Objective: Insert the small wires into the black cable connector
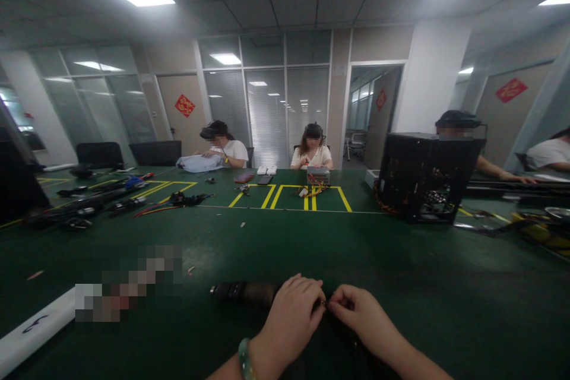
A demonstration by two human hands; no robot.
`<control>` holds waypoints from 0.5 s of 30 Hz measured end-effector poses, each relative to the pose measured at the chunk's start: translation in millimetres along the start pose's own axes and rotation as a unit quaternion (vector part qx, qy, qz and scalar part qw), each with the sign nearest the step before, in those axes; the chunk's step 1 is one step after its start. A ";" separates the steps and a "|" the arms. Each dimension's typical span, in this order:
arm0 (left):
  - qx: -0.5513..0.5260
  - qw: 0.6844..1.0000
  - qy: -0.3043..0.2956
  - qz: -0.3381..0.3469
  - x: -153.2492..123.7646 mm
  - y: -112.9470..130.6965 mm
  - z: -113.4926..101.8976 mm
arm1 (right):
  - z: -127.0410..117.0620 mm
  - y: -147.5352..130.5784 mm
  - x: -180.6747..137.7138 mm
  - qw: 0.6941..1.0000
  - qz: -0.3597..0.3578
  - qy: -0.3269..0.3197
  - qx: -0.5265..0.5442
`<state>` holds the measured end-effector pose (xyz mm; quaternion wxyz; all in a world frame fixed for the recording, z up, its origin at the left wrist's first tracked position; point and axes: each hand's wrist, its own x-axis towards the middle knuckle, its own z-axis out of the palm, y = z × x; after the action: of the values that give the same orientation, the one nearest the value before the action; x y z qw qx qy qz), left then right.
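My left hand [296, 306] and my right hand [363, 312] meet fingertip to fingertip low in the head view, just above the green table [200, 332]. Both are closed in a pinch. A tiny metallic glint shows at the left fingertips, too small to name. Something dark lies under the right hand, hardly visible against the table. Just beyond my left hand rests a dark, thick-bodied tool [244, 292] with a metal tip pointing left; its right end is hidden behind that hand.
A long white bar [40, 326] lies at lower left. Cable bundles [178, 199] sit farther back on the left. A black computer case [427, 175] stands at the right. Several people sit across the table, one behind a grey power supply [317, 176].
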<state>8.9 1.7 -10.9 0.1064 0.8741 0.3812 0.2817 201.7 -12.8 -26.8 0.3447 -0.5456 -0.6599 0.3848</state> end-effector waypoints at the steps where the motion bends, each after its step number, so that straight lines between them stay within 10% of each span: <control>1: -0.001 1.000 0.001 0.001 -0.2 0.0 0.0 | -0.3 -0.9 -0.3 1.000 0.001 -0.003 0.006; 15: -0.007 1.000 -0.004 0.017 -0.4 1.0 1.9 | 0.1 2.1 0.6 0.999 -0.008 0.022 -0.031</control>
<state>10.3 0.8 -12.2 0.1093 0.8809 0.3640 0.2821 202.5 -11.9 -28.7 0.3452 -0.5589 -0.6680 0.3497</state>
